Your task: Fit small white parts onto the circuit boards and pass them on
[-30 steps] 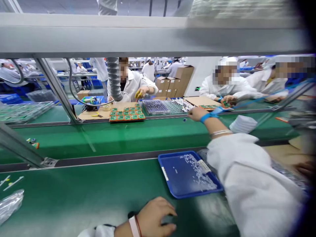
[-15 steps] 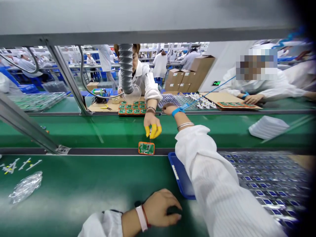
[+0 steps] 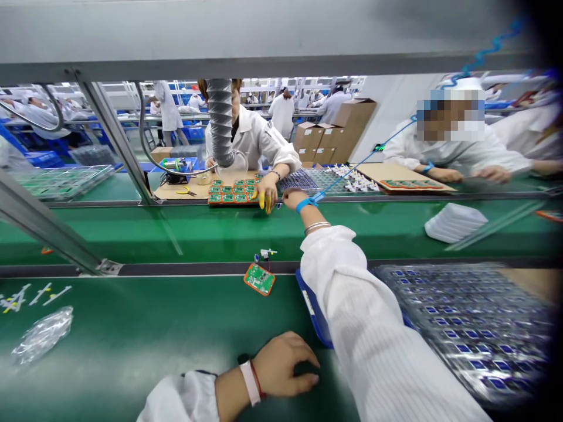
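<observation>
White sleeve (image 3: 352, 305) half hides a blue tray (image 3: 312, 310); left hand (image 3: 281, 363) curls loosely, right hand's (image 3: 294, 199) grip unclear.

The white sleeve (image 3: 352, 310) of the right hand (image 3: 294, 200) hides most of a blue tray (image 3: 311, 310), a blister tray of small parts (image 3: 466, 328) blurs toward the right edge beyond it, and a tiny white part (image 3: 265, 253) ahead of the left hand (image 3: 281, 364) is too small to identify.

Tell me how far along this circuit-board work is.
Looks done: one wired green board lies on the near belt, and boards sit in rows on the far bench. In hand: the right hand reaches beside a parts tray; the left hand rests on the belt. Left: a clear tray of blue-marked parts, looking full.
</observation>
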A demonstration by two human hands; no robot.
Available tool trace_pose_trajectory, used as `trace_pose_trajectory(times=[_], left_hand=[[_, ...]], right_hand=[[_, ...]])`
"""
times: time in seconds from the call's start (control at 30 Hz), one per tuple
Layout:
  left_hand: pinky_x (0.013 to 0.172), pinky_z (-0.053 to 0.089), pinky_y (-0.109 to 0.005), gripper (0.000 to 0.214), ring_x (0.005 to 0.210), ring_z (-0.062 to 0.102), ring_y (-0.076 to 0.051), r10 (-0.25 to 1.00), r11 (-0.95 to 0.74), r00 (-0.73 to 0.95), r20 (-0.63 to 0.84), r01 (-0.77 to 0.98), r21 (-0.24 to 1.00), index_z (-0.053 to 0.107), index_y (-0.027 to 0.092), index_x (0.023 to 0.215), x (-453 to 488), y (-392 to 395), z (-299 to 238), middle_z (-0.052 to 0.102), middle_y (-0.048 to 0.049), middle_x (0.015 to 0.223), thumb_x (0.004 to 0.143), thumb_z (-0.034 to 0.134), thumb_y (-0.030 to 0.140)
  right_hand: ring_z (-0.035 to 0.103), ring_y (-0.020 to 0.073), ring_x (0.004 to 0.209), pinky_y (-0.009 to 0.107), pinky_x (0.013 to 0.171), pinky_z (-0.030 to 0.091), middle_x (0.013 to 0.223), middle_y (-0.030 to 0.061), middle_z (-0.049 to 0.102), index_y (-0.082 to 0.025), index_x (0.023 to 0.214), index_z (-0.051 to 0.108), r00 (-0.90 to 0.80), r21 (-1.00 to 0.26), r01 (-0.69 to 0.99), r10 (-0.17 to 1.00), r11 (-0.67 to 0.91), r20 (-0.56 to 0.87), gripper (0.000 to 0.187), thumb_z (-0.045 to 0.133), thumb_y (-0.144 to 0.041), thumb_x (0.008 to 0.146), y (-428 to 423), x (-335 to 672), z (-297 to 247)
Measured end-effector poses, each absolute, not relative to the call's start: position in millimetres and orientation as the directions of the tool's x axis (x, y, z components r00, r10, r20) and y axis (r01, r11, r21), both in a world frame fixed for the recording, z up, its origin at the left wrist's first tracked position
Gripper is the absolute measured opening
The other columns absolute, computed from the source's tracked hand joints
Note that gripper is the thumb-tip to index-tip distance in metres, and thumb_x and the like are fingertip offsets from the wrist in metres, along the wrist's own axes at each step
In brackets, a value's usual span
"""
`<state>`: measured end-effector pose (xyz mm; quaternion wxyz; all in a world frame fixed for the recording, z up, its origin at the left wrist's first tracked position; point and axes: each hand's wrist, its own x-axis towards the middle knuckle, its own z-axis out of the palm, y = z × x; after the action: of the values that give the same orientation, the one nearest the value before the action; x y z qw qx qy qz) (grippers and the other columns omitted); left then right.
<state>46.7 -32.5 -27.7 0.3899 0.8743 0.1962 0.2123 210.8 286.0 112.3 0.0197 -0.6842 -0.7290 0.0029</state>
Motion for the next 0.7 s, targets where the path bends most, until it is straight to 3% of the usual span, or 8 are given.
trace_pose_trajectory(times=[0.2,0.4,0.6,0.7], left_hand=[[0.093,0.041,-0.031,0.022,0.098,0.06,-0.017,0.512,-0.613,0.832,0.213,0.18,0.769,0.062,0.014,0.098,46.3,-32.0,-28.8,0.068,-0.0068,0.102,0.077,0.062,0.022],[0.093,0.041,-0.031,0.022,0.098,0.06,-0.017,0.501,-0.623,0.84,0.209,0.183,0.761,0.061,0.014,0.098,45.0,-31.5,-28.0,0.067,-0.0064,0.101,0.078,0.061,0.022],[0.092,0.042,-0.031,0.022,0.097,0.06,-0.018,0.506,-0.622,0.84,0.197,0.197,0.758,0.061,0.015,0.098,45.5,-31.9,-24.3,0.067,-0.0067,0.1,0.078,0.061,0.023],[0.091,0.043,-0.031,0.022,0.096,0.06,-0.018,0.51,-0.631,0.837,0.198,0.207,0.748,0.062,0.015,0.097,46.3,-32.0,-23.3,0.068,-0.0063,0.099,0.076,0.062,0.022]], right_hand=[[0.056,0.018,0.099,0.039,0.084,0.049,0.116,0.0082,0.055,-0.016,0.116,0.053,-0.008,-0.078,0.997,0.999,0.011,0.038,0.034,0.051,-0.035,0.088,289.2,214.6,95.1],[0.056,0.0183,0.1,0.039,0.085,0.049,0.116,0.0083,0.055,-0.015,0.114,0.054,0.057,-0.116,0.992,0.994,-0.045,0.096,0.034,0.051,-0.036,0.088,292.0,218.5,82.1],[0.056,0.0222,0.106,0.035,0.092,0.044,0.11,0.017,0.061,-0.009,0.11,0.06,0.108,-0.144,0.986,0.985,-0.088,0.137,0.033,0.036,-0.024,0.094,290.7,218.2,71.1],[0.056,0.0207,0.104,0.038,0.089,0.046,0.115,0.0138,0.057,-0.011,0.115,0.055,0.096,-0.151,0.985,0.989,-0.079,0.109,0.033,0.045,-0.031,0.091,292.7,216.6,71.2]])
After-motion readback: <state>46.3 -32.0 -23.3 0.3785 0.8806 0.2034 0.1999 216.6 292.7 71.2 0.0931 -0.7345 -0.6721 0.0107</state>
